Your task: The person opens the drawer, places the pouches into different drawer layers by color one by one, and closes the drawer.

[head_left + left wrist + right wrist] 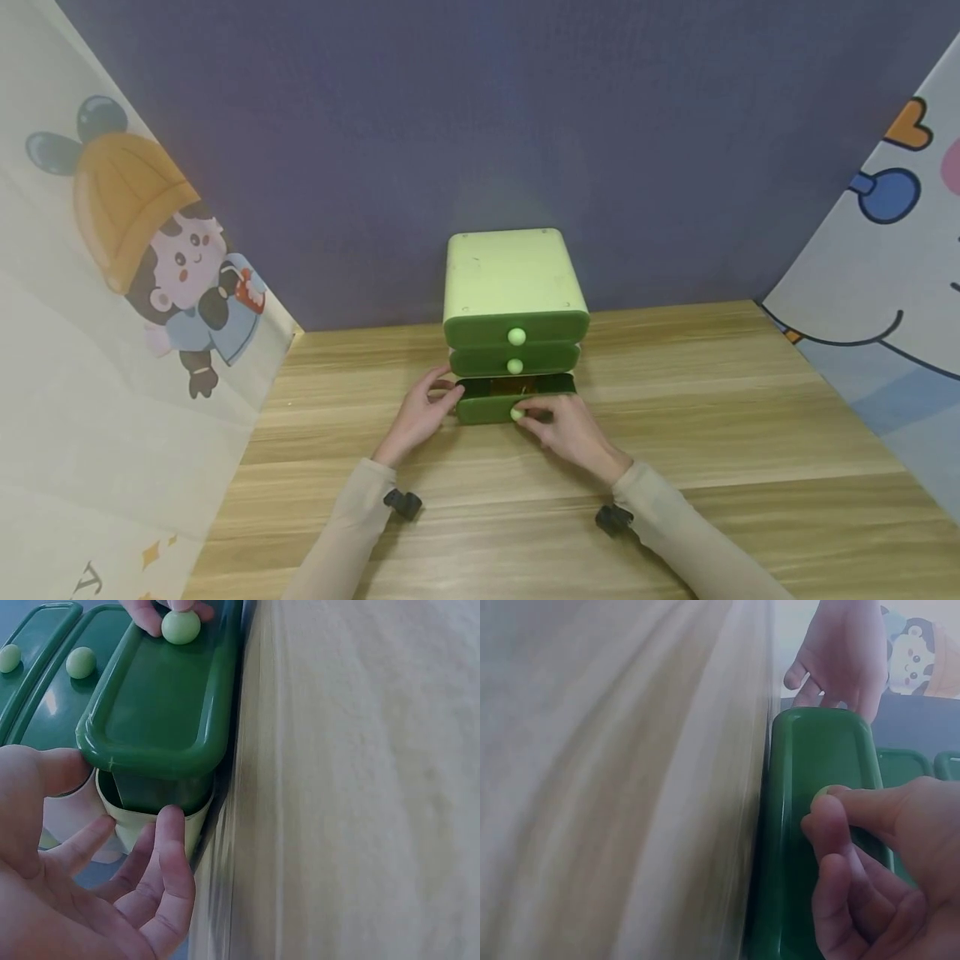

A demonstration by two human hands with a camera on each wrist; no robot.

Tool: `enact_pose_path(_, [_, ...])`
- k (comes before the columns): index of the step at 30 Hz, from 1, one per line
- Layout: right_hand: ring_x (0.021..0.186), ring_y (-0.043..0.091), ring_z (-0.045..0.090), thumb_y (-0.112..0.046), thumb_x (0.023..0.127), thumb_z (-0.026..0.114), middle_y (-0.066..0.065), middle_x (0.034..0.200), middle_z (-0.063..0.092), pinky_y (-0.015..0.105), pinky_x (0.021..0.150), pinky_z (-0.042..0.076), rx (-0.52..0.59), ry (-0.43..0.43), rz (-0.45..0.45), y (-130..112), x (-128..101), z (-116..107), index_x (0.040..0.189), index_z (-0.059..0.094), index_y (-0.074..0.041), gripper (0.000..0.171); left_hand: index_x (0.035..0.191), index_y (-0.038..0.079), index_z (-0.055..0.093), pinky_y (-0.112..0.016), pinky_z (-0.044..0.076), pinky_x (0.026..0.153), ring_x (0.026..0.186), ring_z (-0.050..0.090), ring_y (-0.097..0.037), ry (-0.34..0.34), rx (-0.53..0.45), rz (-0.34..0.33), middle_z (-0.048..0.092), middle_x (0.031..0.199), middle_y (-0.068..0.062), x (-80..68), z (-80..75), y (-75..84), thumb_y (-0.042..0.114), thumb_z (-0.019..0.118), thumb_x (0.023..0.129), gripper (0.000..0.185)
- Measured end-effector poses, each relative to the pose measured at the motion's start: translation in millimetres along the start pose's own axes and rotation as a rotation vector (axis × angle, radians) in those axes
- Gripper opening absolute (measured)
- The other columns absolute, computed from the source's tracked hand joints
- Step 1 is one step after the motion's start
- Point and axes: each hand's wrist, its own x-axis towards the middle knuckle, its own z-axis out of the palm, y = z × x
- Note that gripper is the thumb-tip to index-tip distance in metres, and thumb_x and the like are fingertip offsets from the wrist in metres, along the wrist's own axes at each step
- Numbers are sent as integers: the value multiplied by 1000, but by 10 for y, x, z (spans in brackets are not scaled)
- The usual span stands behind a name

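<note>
Head view: bottom drawer [491,407] of a small green three-drawer cabinet [512,283] is standing partly pulled out, a dark gap with something brownish showing behind its front; contents cannot be made out. Right hand [570,429] is pinching the pale round knob [517,413] on that drawer's front, thumb and forefinger curled round it. The right wrist view is confirming this, with the fingertips [821,825] closing over the knob against the dark green front. Left hand [422,414] is lying against the cabinet's left lower corner, fingers loosely spread and touching the pale shell beside the drawer, not gripping anything; the left wrist view is showing its fingers [169,847] pressing the shell's rim just under the protruding drawer. The two upper drawers [514,346] are sitting flush, knobs untouched. Judging by the gap, the drawer is only part of the way along its travel. The cabinet is standing at the back middle of the wooden bench [735,467], against a dark blue wall [480,125]. Cartoon-printed cloth panels [127,275] are hanging at both sides.
</note>
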Motion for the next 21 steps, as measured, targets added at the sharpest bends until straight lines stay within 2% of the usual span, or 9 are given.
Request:
enact_pose_path(3, [41, -2, 53, -20, 94, 82, 9, 107, 83, 21, 39, 43, 3, 2, 25, -2, 21, -5, 115, 83, -15, 21, 160, 11, 46, -38, 63, 73, 107, 75, -29, 0, -4, 3, 65, 140, -20, -3, 1, -1, 31, 68, 105, 62])
enact_pose_path(8, [41, 1, 55, -22, 96, 81, 8, 106, 83, 23, 40, 42, 20, -4, 51, 7, 51, -13, 117, 83, -16, 22, 160, 11, 47, -37, 63, 71, 106, 75, -28, 7, -8, 4, 65, 139, -20, 0, -1, -10, 30, 68, 105, 62])
enact_pose_path(15, [43, 10, 62, -25, 97, 80, 1, 81, 80, 23, 41, 43, 38, -13, 77, 38, 108, -11, 120, 81, -16, 25, 159, 9, 48, -36, 61, 70, 104, 74, -28, 15, -17, 6, 65, 139, -21, 5, -4, -15, 28, 66, 107, 59])
enact_pose_path(21, [45, 8, 63, -26, 98, 80, 0, 86, 82, 23, 48, 48, 40, 7, 87, 66, 144, -9, 120, 82, -15, 25, 157, 3, 48, -38, 61, 72, 102, 75, -36, 19, -27, 38, 65, 137, -27, 5, 3, -12, 23, 63, 108, 55])
